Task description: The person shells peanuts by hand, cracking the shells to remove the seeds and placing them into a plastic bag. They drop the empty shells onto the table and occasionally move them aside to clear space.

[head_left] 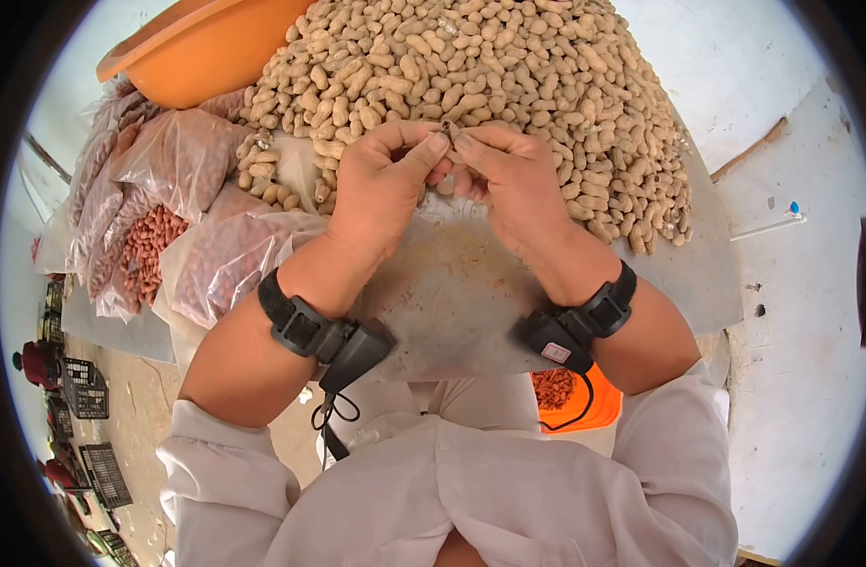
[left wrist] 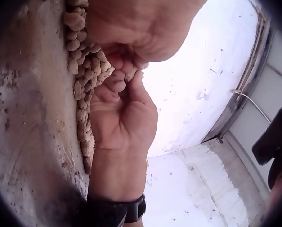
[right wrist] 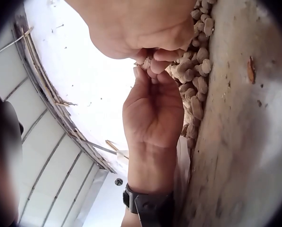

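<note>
Just in front of a large heap of unshelled peanuts (head_left: pixel 471 71), both hands meet fingertip to fingertip. Between them they pinch a small peanut (head_left: pixel 449 129), mostly covered by the thumbs. My left hand (head_left: pixel 384 180) grips it with thumb and index finger from the left. From the other side my right hand (head_left: pixel 524 178) does the same, its remaining fingers curled beneath. A bit of the peanut's pale shell (left wrist: pixel 130 74) shows between the fingertips in the left wrist view.
Clear plastic bags (head_left: pixel 182 156) of reddish shelled kernels lie left of the heap, below an orange basin (head_left: pixel 201 57). The metal tabletop (head_left: pixel 452 293) carries crumbs near me. An orange container (head_left: pixel 598 406) with red skins or kernels stands below the table's front edge.
</note>
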Tool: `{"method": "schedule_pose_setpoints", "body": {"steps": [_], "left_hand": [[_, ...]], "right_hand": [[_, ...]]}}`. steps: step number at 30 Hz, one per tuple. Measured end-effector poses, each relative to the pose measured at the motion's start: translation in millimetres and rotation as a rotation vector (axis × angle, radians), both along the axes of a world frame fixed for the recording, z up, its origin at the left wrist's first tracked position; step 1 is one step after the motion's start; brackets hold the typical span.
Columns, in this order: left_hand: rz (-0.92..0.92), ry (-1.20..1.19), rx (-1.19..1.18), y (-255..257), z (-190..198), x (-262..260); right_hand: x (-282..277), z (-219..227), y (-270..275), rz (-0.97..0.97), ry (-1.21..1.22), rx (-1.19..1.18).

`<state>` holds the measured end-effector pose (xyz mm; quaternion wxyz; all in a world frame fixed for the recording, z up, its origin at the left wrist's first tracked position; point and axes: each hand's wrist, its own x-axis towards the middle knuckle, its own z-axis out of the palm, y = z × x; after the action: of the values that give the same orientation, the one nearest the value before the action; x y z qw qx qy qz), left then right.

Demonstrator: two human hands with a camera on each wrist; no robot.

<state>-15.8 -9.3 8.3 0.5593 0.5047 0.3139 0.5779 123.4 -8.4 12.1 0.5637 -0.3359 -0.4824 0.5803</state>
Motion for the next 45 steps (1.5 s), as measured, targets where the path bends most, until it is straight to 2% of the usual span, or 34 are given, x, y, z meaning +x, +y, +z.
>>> {"method": "schedule_pose_setpoints", "body": {"steps": [6, 15, 19, 24, 30, 33, 39, 42, 45], "left_hand": [[0.069, 0.026, 0.035, -0.1, -0.5, 3.0], [0.065, -0.025, 0.085, 2.3, -2.4, 3.7], [0.039, -0.045, 0.022, 4.2, -3.6, 1.7], [-0.02, -0.128, -0.074, 3.3, -1.7, -0.3], [-0.232, -0.42, -0.301, 7.9, -3.4, -6.1], [-0.222, -0.508, -0.405, 7.8, -2.8, -5.0], [-0.256, -0.538, -0.425, 10.7, -5.8, -4.6], [-0.103, -0.514, -0.419, 9.4, -2.0, -5.6], [-0.048, -0.54, -0.355, 15.1, 2.9, -19.3]], "right_hand": [[0.6, -3.3, 2.2, 0.033, 0.121, -0.063], [-1.0, -8.5, 3.8, 0.076, 0.38, -0.105], [-2.5, -2.6, 1.4, 0.069, 0.37, -0.109], [-1.3, 2.6, 1.3, -0.026, 0.255, -0.018], [0.1, 3.6, 1.3, -0.124, -0.065, 0.247], [-1.8, 4.7, -1.3, -0.164, -0.175, 0.35], [0.7, 2.6, -1.0, -0.25, -0.396, 0.461], [8.0, 7.8, 0.4, -0.239, -0.447, 0.469], [16.8, 16.5, 4.7, 0.014, -0.276, 0.35]]}}
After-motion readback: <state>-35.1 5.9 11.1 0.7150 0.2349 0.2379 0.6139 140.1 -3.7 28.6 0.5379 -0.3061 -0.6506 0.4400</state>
